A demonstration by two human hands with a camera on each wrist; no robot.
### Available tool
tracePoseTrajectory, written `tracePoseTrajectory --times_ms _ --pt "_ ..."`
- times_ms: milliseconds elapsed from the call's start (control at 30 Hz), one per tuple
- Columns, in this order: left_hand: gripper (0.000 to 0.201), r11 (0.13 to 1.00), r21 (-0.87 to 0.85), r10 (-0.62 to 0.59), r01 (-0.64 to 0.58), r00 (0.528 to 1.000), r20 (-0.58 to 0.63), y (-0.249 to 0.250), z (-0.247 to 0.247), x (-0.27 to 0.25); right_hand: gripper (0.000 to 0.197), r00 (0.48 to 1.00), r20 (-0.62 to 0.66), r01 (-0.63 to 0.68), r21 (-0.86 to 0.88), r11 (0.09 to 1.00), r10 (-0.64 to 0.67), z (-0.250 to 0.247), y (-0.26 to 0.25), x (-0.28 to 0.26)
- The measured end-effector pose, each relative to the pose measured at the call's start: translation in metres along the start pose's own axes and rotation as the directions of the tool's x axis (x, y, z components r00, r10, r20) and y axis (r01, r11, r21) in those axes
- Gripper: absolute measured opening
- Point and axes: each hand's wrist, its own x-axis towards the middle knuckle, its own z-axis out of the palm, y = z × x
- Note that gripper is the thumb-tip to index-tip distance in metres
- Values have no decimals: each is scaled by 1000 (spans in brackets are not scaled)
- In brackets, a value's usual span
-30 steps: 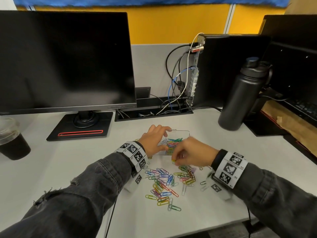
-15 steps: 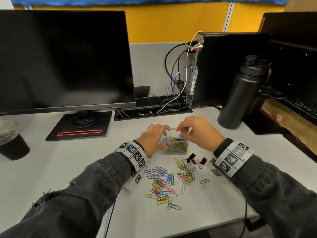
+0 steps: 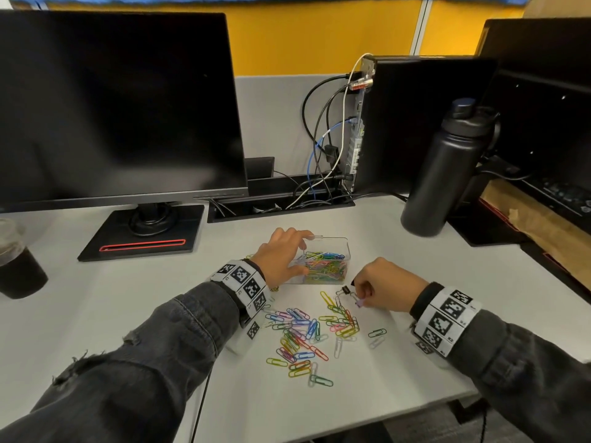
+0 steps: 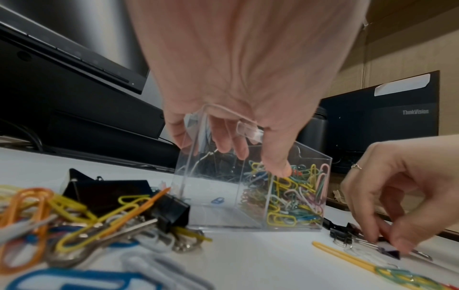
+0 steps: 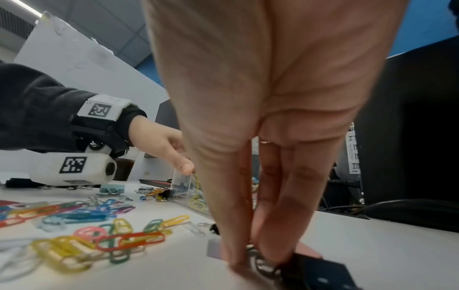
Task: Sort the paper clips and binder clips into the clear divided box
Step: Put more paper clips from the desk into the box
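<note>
The clear divided box (image 3: 344, 251) stands on the white desk. Its right compartment is full of coloured paper clips (image 3: 323, 266), and its left compartment (image 4: 213, 196) is nearly empty. My left hand (image 3: 303, 252) grips the box's left end, thumb on the near wall and fingers over the far rim. My right hand (image 3: 359, 295) is down on the desk just right of the box, pinching a small purple binder clip (image 4: 388, 252). A black binder clip (image 3: 345, 290) lies beside it. Several loose paper clips (image 3: 300, 337) lie scattered in front of me. More black binder clips (image 4: 106, 194) lie under my left wrist.
A monitor (image 3: 118, 103) on its black base (image 3: 144, 231) stands at the back left, and a dark drink cup (image 3: 16, 266) sits at the far left. At the back right are a black bottle (image 3: 444, 174) and a computer (image 3: 415, 123) with cables. The desk's front edge (image 3: 351, 420) is close.
My right hand has come from the paper clip pile up over the box, then down to the binder clips right of the pile. My left hand has stayed on the box.
</note>
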Motion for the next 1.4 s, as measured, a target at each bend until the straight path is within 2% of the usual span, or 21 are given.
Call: tracePoseTrajectory --times_ms 133,233,300,433,533,667,700,800,867,933,1067,1200,1400 --pt "65 1000 -1 1 -1 1000 -2 0 0 0 9 998 -42 -39 -49 998 37 -1 2 5" --pt "65 1000 -2 2 -2 1000 -3 0 0 0 14 997 -59 47 -2 999 -47 -1 -7 7" --pt "65 1000 0 1 -1 1000 1 0 0 0 18 995 -24 100 21 995 -99 1 -13 9" --pt "65 1000 3 -2 2 1000 -2 1 0 -1 21 995 18 94 33 995 -95 5 -18 12" --pt "64 1000 4 2 -2 1000 -1 1 0 -1 25 987 52 150 70 986 -153 5 -21 9" --pt "64 1000 6 9 -8 1000 -7 0 0 -2 24 981 -9 196 103 975 -196 2 -26 7" --pt "64 1000 6 8 -8 1000 -10 0 0 -2 29 975 -3 219 111 969 -220 1 -28 7" --pt "64 1000 7 3 -3 1000 -8 1 -1 -2 68 945 133 292 75 954 -300 3 -34 8" --pt "63 1000 13 2 -2 1000 -6 2 -1 -3 80 931 192 318 -5 948 -311 8 -35 5" --pt "63 1000 18 0 0 1000 -9 3 -1 -3 71 937 185 309 -51 950 -295 9 -35 0" --pt "64 1000 13 -1 1 1000 -7 2 -1 -2 40 943 114 322 -67 945 -313 10 -33 -5" --pt "64 1000 10 -7 7 1000 -5 4 -2 -3 27 957 83 283 -63 957 -277 10 -33 -5" --pt "64 1000 14 -6 6 1000 0 4 -2 -3 7 957 191 226 -27 974 -217 12 -37 5"
